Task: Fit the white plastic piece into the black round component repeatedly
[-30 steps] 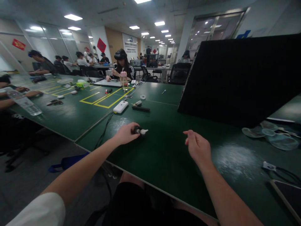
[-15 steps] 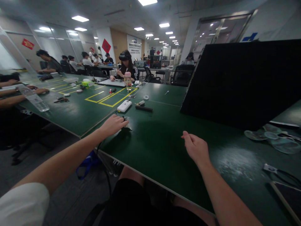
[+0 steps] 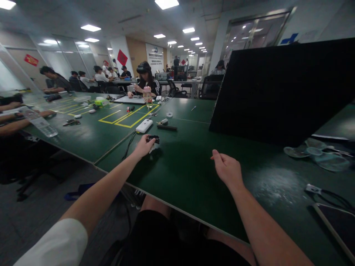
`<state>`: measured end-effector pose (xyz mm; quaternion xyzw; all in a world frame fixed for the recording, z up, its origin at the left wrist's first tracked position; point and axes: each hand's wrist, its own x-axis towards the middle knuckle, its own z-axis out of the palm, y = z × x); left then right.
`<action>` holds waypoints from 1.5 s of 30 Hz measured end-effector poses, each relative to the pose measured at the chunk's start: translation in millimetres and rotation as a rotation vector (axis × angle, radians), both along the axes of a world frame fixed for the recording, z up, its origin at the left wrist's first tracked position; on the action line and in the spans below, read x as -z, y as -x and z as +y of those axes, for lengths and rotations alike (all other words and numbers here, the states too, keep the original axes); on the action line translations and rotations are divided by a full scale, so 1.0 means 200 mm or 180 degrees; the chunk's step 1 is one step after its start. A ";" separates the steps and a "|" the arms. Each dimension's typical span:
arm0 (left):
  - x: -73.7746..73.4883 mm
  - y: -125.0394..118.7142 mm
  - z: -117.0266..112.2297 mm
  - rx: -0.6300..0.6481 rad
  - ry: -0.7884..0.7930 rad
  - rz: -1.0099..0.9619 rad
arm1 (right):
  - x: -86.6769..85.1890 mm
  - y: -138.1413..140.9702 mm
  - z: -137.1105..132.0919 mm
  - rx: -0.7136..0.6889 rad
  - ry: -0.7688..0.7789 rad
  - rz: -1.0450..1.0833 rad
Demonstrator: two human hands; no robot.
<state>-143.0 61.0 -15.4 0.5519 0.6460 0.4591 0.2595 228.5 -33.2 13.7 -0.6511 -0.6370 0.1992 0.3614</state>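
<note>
My left hand [image 3: 143, 146] is closed round a small black object [image 3: 153, 139] above the green table [image 3: 177, 170]. A pale piece shows just under it; its kind is unclear. Beyond that hand lie a white power-bank-like device [image 3: 144, 126] with a cable, a dark bar [image 3: 166, 128] and a small grey cylinder [image 3: 164, 121]. My right hand [image 3: 227, 168] is held in a loose fist over the table, thumb against the curled fingers. Whatever it may pinch is hidden.
A large black panel [image 3: 280, 92] leans at the right. Near it lie translucent fan blades [image 3: 318, 153], a looped black cable [image 3: 335, 197] and a phone [image 3: 337, 225]. A clear bottle [image 3: 41, 123] lies leftward. A person [image 3: 146, 79] sits across, behind a pink-capped bottle [image 3: 148, 98].
My left hand has moved slightly right and turned, so the black object shows more plainly in its fingers. My right hand stays closed in nearly the same place. The view has shifted a little.
</note>
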 end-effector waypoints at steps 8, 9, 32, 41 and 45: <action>-0.03 -0.62 -0.08 0.1698 0.0012 0.1600 | 0.02 -0.10 0.03 0.0544 -0.0142 0.0359; -0.03 -0.72 -0.12 0.1888 -0.0023 0.1707 | 0.01 -0.12 0.03 0.0656 -0.0174 0.0428; -0.02 -0.50 -0.09 0.1302 -0.0800 0.0664 | 0.06 0.11 0.06 -0.0896 -0.0073 -0.1464; -0.07 -0.60 -0.18 0.2054 -0.0763 0.1768 | 0.02 0.10 0.00 -0.0886 -0.0231 -0.0947; -0.07 -0.62 -0.21 0.2219 -0.0756 0.1856 | 0.00 0.12 -0.01 -0.0548 -0.0843 -0.0739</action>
